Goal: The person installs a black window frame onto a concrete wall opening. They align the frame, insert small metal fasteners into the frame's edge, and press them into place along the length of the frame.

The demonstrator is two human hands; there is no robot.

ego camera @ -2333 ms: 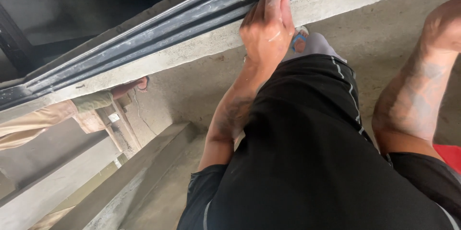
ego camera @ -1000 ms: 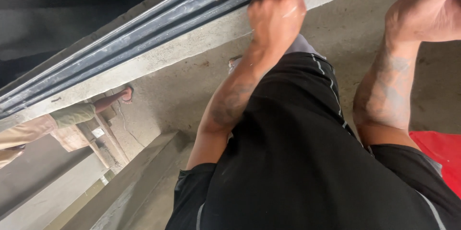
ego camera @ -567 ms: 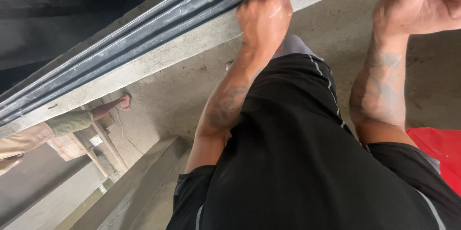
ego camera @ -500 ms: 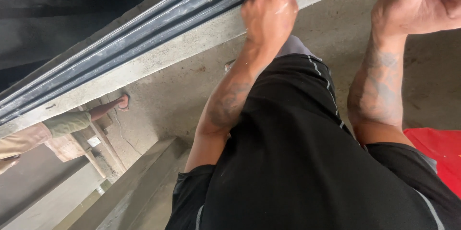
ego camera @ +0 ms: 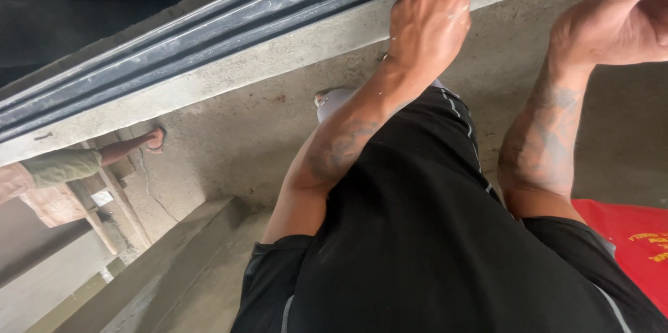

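My left hand (ego camera: 430, 20) rests at the top middle of the head view, its fingers pressed over a long dark metal rail (ego camera: 209, 34) that runs slantwise along a concrete ledge (ego camera: 229, 72). The fingertips pass out of the frame's top edge. My right hand (ego camera: 619, 20) hovers at the upper right above the concrete floor, thumb raised and fingers curled inward; nothing shows in it, and part of it is cut off by the frame. My black shirt (ego camera: 431, 235) fills the lower middle. A grey shoe tip (ego camera: 334, 102) peeks out under my left forearm.
Another person's leg with a sandal (ego camera: 136, 144) and olive shorts (ego camera: 59, 166) shows at the left, beside a wooden frame (ego camera: 115, 204). A concrete step (ego camera: 174, 249) slants across the lower left. A red sheet (ego camera: 626, 242) lies at the bottom right.
My left hand has slid up along the dark rail toward the frame's top. My right hand has lifted and come further into view at the upper right.
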